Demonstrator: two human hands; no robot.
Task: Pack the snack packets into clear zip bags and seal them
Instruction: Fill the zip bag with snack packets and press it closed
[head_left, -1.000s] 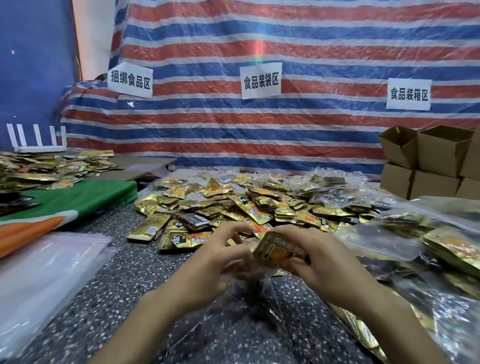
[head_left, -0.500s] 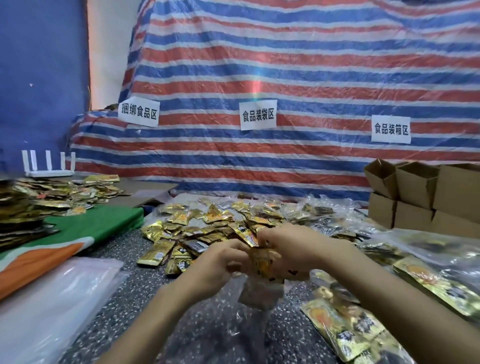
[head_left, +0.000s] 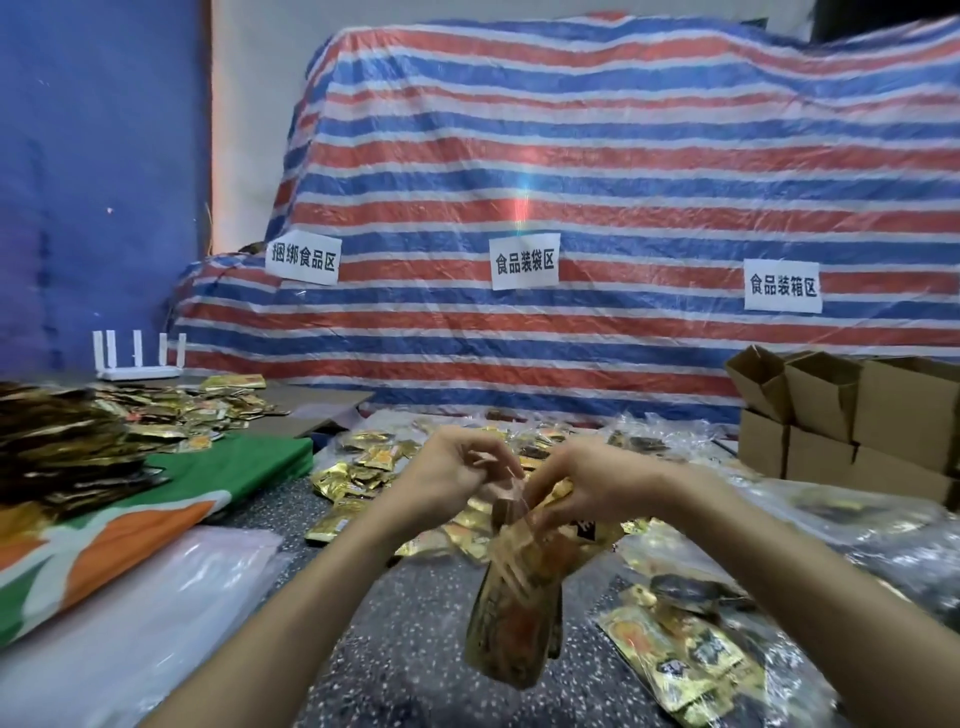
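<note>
At the far left stands one white router (head_left: 137, 372) with five upright antennas. Nearer, a heap of gold packets (head_left: 62, 447) lies beside one green, orange and white cloth (head_left: 234, 470). A stack of empty clear bags (head_left: 130, 597) sits at the near left.

Three white paper signs (head_left: 525, 261) hang on the striped tarp (head_left: 571, 156) behind. Loose snack packets (head_left: 358, 475), too many to count, are spread over the speckled table (head_left: 395, 660).

The left hand (head_left: 449, 480) and the right hand (head_left: 589, 486) meet at centre, and each pinches the mouth of one clear zip bag (head_left: 511, 623). The bag hangs just below both hands, stuffed with packets, its number blurred.

Filled bags (head_left: 675, 654) lie at the near right, and cardboard boxes (head_left: 831, 415) are stacked at the far right.
</note>
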